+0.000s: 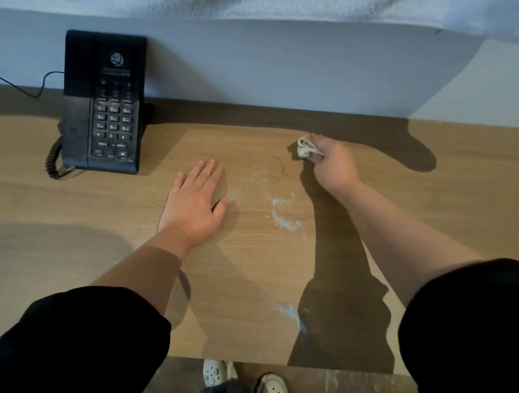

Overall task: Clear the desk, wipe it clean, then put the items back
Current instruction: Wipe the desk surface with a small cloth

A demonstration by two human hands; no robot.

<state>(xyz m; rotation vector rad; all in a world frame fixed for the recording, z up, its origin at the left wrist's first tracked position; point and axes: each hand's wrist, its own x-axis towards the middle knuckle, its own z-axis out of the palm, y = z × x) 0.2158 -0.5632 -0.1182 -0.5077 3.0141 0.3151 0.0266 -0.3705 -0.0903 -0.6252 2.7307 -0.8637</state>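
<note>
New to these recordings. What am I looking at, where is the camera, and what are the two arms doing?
No machine here: these are a person's two arms, filmed by a wide-angle camera worn on their head, looking down. The wooden desk carries a black corded phone at the back left and smears of white powder in the middle. The left hand lies flat on the desk, fingers straight. The right hand grips a crumpled pale cloth against the surface, farther back. Light shoes show below the desk edge.
</note>
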